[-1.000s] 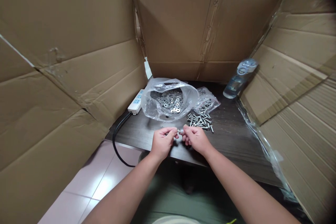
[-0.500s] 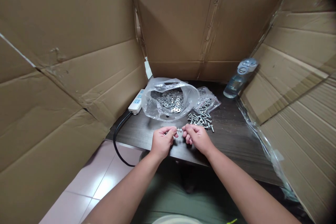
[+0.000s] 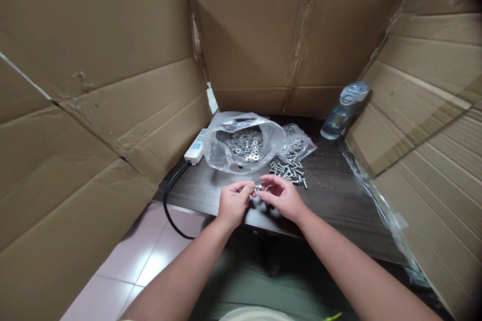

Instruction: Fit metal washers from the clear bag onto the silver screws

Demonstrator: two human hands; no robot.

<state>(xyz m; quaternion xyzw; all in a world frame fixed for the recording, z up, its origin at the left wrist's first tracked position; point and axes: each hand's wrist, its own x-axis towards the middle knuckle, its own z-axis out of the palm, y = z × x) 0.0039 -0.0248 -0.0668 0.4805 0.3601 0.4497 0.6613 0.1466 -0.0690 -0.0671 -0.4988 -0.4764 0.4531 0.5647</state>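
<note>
Near the table's front edge, my left hand (image 3: 234, 203) pinches a small silver bolt (image 3: 259, 187) between thumb and index finger. The bolt lies level, its end pointing right, and what looks like a washer sits on it by the fingertips; the detail is too small to be sure. My right hand (image 3: 282, 198) is close by on the right, thumb and fingers spread around the bolt's free end without gripping it. Behind the hands, a clear plastic bag (image 3: 218, 158) stands wide open with many washers (image 3: 246, 145) inside. Loose bolts (image 3: 288, 169) lie in a pile behind my right hand.
A smaller clear bag (image 3: 307, 145) lies behind the bolt pile. At the back right stands a water bottle (image 3: 339, 115). On the left are a white power strip (image 3: 196, 148) and its black cable (image 3: 165, 195). Cardboard walls (image 3: 256, 35) surround the dark table (image 3: 335, 200).
My right hand's thumb and fingers have spread apart from a pinch on the bolt's end. My left hand keeps its hold, nearly still.
</note>
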